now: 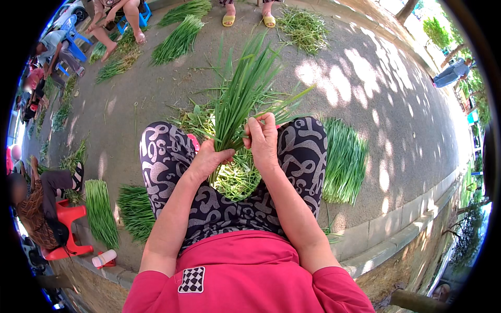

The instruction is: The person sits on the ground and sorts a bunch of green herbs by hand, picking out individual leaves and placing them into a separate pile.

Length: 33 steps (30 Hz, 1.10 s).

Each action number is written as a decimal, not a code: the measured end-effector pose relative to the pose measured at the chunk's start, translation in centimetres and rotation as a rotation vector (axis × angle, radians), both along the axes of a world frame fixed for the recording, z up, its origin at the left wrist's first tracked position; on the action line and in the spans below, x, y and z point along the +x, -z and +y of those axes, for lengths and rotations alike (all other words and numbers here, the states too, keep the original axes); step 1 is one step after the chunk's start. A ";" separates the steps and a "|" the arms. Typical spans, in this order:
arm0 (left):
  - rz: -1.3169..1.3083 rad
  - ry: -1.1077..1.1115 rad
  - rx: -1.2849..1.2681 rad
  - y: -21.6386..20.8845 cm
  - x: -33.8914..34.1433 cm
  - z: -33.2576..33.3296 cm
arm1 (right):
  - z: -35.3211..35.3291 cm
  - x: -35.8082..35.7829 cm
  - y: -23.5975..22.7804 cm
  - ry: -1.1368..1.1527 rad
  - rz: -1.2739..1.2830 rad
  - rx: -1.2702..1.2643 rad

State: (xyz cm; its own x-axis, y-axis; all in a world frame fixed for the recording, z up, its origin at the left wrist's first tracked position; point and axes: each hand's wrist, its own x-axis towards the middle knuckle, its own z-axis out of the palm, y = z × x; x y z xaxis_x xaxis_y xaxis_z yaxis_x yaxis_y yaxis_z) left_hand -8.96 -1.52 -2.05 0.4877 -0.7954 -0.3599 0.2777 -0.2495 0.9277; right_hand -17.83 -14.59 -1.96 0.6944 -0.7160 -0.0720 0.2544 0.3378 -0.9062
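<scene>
My left hand [210, 158] is closed round the lower end of a bunch of long green garlic chives [242, 88], whose leaves fan upward between my knees. Beside it, my right hand [262, 140] has its fingers bent in a pinch on a few chive leaves [289, 104] that stick out to the upper right. The fingertips are partly hidden. Below the hands, between my legs, lies a loose pile of pale and green chive scraps [237, 180]. More scraps [195, 121] spread on the ground beyond my left knee.
Neat chive bundles lie beside my right leg [344, 161] and my left leg [136, 211], with another bundle [102, 211] farther left. A person sits on a red stool [68, 229] at left. Ahead are yellow sandals [228, 21] and a scrap heap [302, 28]. A curb [391, 248] runs behind right.
</scene>
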 end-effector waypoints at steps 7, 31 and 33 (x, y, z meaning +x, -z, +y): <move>-0.026 -0.028 0.060 0.6 0.4 0.3 | -1.7 -0.2 0.6 0.071 -0.131 0.218; -0.282 0.020 0.109 2.9 -0.8 -0.5 | -1.1 1.3 -2.1 0.189 0.272 -0.881; -0.282 0.027 0.102 3.3 -0.8 -0.4 | -1.2 1.4 -1.8 0.186 0.351 -0.951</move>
